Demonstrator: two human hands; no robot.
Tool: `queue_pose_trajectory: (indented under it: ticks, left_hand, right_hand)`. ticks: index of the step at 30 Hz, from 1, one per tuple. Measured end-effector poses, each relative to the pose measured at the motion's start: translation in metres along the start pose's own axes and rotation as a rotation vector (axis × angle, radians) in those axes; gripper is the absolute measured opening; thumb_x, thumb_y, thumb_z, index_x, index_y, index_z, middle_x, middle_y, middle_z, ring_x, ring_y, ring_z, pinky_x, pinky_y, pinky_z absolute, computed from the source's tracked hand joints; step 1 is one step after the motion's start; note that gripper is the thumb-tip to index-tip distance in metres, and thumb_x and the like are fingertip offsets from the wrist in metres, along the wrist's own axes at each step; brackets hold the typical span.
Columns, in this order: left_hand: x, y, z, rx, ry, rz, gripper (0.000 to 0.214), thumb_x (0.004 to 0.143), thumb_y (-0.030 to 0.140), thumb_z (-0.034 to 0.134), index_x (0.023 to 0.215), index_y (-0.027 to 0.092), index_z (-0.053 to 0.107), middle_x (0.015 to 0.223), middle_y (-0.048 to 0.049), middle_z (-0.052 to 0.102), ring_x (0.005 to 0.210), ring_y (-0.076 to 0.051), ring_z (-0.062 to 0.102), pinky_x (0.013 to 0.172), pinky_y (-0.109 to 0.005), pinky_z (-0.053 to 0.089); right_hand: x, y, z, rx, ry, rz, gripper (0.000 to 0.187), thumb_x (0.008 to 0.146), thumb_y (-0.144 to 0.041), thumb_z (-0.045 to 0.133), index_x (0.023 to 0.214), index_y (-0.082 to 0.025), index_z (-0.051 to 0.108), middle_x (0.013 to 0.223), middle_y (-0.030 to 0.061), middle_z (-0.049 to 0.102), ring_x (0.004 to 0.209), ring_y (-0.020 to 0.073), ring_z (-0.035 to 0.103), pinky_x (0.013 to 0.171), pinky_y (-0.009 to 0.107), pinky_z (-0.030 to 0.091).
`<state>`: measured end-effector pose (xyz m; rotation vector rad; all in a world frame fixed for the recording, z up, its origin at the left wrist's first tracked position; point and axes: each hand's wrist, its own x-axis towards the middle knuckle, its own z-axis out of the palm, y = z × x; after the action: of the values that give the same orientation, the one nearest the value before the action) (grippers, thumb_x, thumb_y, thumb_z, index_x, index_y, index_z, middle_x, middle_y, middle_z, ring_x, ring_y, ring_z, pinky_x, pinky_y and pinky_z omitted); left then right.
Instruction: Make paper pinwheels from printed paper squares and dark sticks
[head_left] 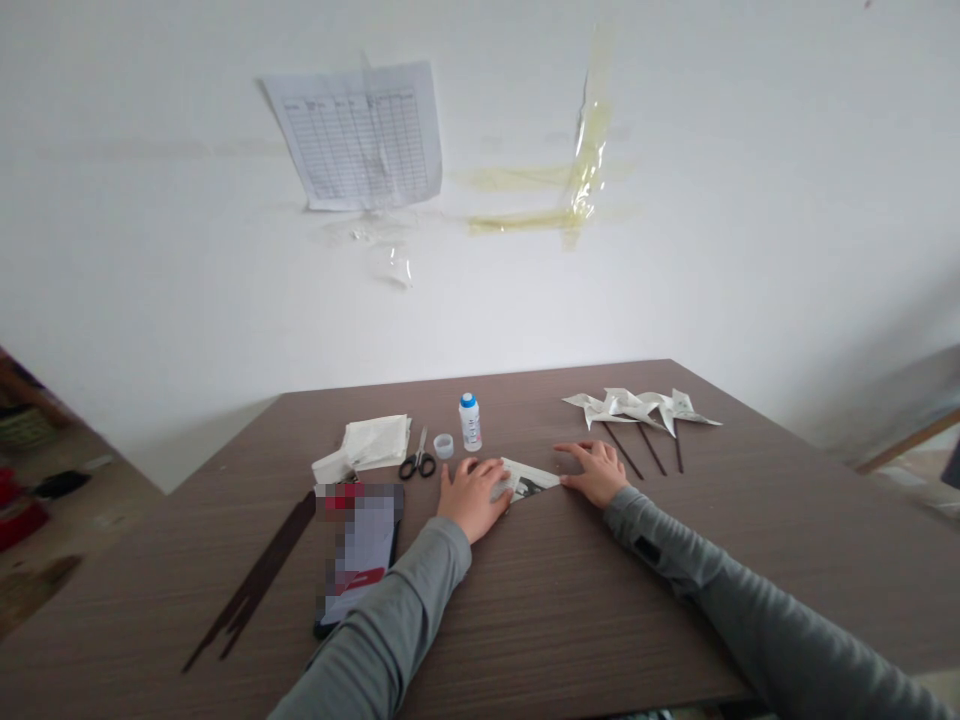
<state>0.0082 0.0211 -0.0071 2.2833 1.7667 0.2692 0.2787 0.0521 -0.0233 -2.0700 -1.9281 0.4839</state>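
A folded triangle of printed paper (534, 482) lies on the brown table, its point toward the right. My left hand (472, 497) rests over the paper's left part, fingers spread and lying on it, so that end is hidden. At the right tip, the thumb of my right hand (598, 472) touches or nearly touches the paper, while its index finger stretches out above the table. Just behind my left hand stand a white bottle with a blue cap (470, 424) and a small translucent cup (443, 446). Scissors with black handles (417, 461) lie to their left.
Several paper pinwheels (637, 408) on dark sticks lie at the back right. A stack of paper squares (377, 441) sits back left, with a bundle of dark strips (262, 570) and a phone (364, 550) nearer me. Behind the table (525, 620) rises a white wall.
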Motion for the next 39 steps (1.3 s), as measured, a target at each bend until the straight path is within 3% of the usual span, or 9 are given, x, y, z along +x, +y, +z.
queue_pose_trajectory:
  ticks: [5, 9, 13, 17, 20, 23, 31, 39]
  left_hand:
    - [0.001, -0.002, 0.003, 0.015, 0.013, 0.001, 0.038, 0.122, 0.042, 0.080, 0.157, 0.048, 0.092, 0.190, 0.0002, 0.078, 0.182, -0.045, 0.061, 0.157, -0.089, 0.039]
    - [0.001, -0.001, 0.003, -0.001, 0.008, 0.007, 0.039, 0.122, 0.040, 0.079, 0.159, 0.043, 0.092, 0.191, -0.0034, 0.078, 0.182, -0.047, 0.061, 0.155, -0.093, 0.038]
    - [0.000, 0.003, 0.000, 0.007, -0.018, -0.019, 0.040, 0.123, 0.040, 0.077, 0.160, 0.047, 0.092, 0.194, -0.0001, 0.075, 0.186, -0.047, 0.058, 0.157, -0.093, 0.035]
    - [0.000, 0.005, 0.000, 0.009, -0.012, -0.024, 0.039, 0.123, 0.040, 0.079, 0.158, 0.049, 0.093, 0.193, 0.0022, 0.076, 0.186, -0.047, 0.059, 0.157, -0.093, 0.036]
    - [0.000, 0.004, 0.001, 0.009, 0.011, -0.011, 0.037, 0.122, 0.038, 0.080, 0.155, 0.047, 0.094, 0.190, 0.0013, 0.079, 0.183, -0.048, 0.062, 0.157, -0.091, 0.038]
    - [0.000, 0.003, 0.002, 0.013, 0.025, -0.004, 0.038, 0.121, 0.037, 0.081, 0.156, 0.046, 0.094, 0.189, -0.0002, 0.079, 0.183, -0.048, 0.062, 0.157, -0.090, 0.039]
    - [-0.001, 0.006, 0.000, -0.004, 0.023, -0.016, 0.038, 0.120, 0.034, 0.081, 0.155, 0.045, 0.094, 0.189, 0.0000, 0.079, 0.183, -0.048, 0.062, 0.157, -0.090, 0.039]
    - [-0.001, 0.003, 0.001, -0.007, 0.011, -0.010, 0.039, 0.122, 0.034, 0.081, 0.158, 0.044, 0.092, 0.192, -0.0003, 0.077, 0.184, -0.047, 0.060, 0.158, -0.092, 0.036]
  right_hand:
    - [0.005, 0.007, -0.001, 0.014, 0.019, -0.005, 0.076, 0.102, -0.027, 0.090, 0.175, -0.048, 0.085, 0.170, 0.0104, 0.075, 0.175, 0.0456, 0.060, 0.139, 0.060, 0.056]
    - [0.007, 0.011, 0.002, 0.025, 0.023, -0.018, 0.077, 0.101, -0.023, 0.087, 0.173, -0.050, 0.087, 0.174, 0.0089, 0.075, 0.177, 0.0451, 0.059, 0.140, 0.059, 0.056]
    - [0.005, 0.011, 0.000, 0.039, 0.031, -0.030, 0.073, 0.100, -0.014, 0.078, 0.161, -0.049, 0.095, 0.171, 0.0079, 0.080, 0.174, 0.0443, 0.063, 0.140, 0.059, 0.057]
    - [0.001, 0.006, -0.003, 0.068, 0.085, -0.027, 0.054, 0.107, -0.018, 0.073, 0.141, -0.047, 0.103, 0.162, 0.0062, 0.085, 0.165, 0.0414, 0.069, 0.136, 0.058, 0.061]
    - [-0.004, -0.001, 0.002, 0.077, 0.107, -0.090, 0.031, 0.112, -0.033, 0.083, 0.133, -0.043, 0.105, 0.162, 0.0095, 0.084, 0.168, 0.0457, 0.065, 0.136, 0.061, 0.061]
    - [-0.011, -0.010, 0.011, 0.050, 0.123, -0.139, 0.019, 0.109, -0.042, 0.096, 0.127, -0.039, 0.103, 0.162, 0.0138, 0.081, 0.170, 0.0513, 0.060, 0.138, 0.067, 0.055]
    - [-0.014, -0.028, 0.027, -0.017, 0.182, -0.147, 0.049, 0.092, -0.060, 0.113, 0.124, -0.032, 0.088, 0.151, 0.0161, 0.079, 0.157, 0.0527, 0.067, 0.137, 0.069, 0.052]
    - [-0.008, -0.023, 0.014, -0.040, 0.031, -0.117, 0.058, 0.100, -0.064, 0.104, 0.147, -0.035, 0.089, 0.169, 0.0139, 0.074, 0.174, 0.0478, 0.060, 0.144, 0.066, 0.048]
